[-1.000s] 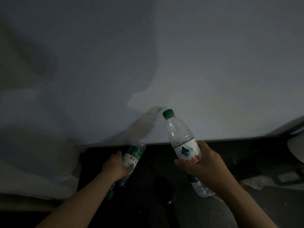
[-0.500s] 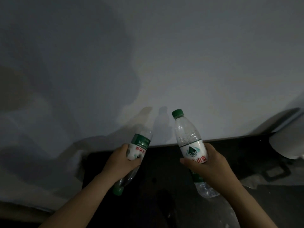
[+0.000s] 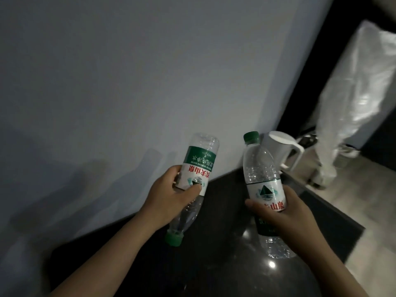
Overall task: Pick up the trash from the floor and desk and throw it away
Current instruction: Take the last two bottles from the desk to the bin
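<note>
The left bottle (image 3: 197,166) and right bottle (image 3: 260,168) are clear, thin, ridged plastic with green plastic caps (image 3: 251,137). The dark tabletop (image 3: 225,211) is glossy. The wall (image 3: 150,71) is matt, smooth. The white jug (image 3: 278,151) looks matt plastic; the sheet (image 3: 351,99), shiny crinkled film.

Two water bottles (image 3: 198,166) (image 3: 260,168), two hands (image 3: 171,202) (image 3: 285,215), one white kettle (image 3: 278,146), one plastic-wrapped bundle (image 3: 353,103)

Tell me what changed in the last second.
The view swung right, bringing the kettle and a plastic-wrapped item into full view. The left hand raised the left bottle, cap down, level with the right bottle. Both grips are unchanged; the right hand still holds its bottle cap up.
</note>
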Demonstrator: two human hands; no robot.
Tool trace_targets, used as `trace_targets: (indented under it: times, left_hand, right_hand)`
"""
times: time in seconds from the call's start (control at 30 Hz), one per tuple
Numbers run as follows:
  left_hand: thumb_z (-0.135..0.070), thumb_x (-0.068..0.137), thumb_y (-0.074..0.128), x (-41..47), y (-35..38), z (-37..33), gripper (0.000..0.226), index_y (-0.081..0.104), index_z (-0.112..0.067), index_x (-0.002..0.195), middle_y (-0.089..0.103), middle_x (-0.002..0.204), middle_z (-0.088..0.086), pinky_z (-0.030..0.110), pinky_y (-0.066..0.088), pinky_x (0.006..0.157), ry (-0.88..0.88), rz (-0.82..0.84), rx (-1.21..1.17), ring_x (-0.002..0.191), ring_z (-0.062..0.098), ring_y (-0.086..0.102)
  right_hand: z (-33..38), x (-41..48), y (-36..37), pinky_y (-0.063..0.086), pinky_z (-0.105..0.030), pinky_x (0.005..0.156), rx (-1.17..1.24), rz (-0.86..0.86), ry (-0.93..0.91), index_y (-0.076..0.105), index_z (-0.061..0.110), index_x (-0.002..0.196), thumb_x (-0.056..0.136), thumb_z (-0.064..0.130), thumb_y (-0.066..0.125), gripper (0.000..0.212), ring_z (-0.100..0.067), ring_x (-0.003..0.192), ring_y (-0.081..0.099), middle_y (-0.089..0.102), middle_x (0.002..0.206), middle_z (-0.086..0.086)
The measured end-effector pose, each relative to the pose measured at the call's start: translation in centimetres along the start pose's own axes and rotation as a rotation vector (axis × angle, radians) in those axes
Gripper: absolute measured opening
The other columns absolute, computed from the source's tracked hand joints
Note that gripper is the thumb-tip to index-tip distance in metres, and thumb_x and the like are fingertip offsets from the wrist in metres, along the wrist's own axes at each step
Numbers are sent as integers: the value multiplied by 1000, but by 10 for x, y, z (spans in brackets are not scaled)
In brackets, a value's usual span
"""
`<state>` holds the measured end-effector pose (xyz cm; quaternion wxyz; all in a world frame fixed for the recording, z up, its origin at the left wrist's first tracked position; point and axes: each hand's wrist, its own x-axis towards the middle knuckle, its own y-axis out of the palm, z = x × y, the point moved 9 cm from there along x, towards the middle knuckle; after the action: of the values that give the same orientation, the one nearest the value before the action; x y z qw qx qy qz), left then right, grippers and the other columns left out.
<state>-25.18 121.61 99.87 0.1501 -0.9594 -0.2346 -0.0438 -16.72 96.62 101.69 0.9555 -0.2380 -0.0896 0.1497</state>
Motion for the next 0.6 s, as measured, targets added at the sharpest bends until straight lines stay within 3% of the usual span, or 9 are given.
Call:
trace_targets:
  times: [0.17,0.27,0.5,0.6]
  left_hand:
    - [-31,80,71,-3,83,-68,31,57,-34,108,68,97,-11,14,53,63,101,147,-135,85,0,67]
    - [-36,80,71,-9,133,-104,27,59,-32,104,71,93,-12,14,52,62,152,234,-219,84,3,68]
    - [-24,82,68,-16,264,-178,25,60,-27,106,71,91,-9,22,56,65,218,377,-317,83,9,70]
    - [-23,82,68,-25,334,-209,28,60,-26,109,72,93,-7,21,56,65,229,440,-359,85,9,70]
  right_hand:
    - [-11,-32,-92,52,-20,56,55,-181,26,54,33,108,45,64,72,73,-8,74,68,69,92,5]
    - [-22,-49,-147,51,-21,56,90,-306,37,55,35,100,44,67,70,66,-9,74,68,69,88,5]
    - [-61,-73,-270,47,-10,45,125,-475,50,55,33,105,53,63,68,62,-7,72,67,68,90,7]
    - [-83,-86,-336,44,-9,43,82,-550,60,53,37,98,55,64,66,52,-5,69,66,67,87,9]
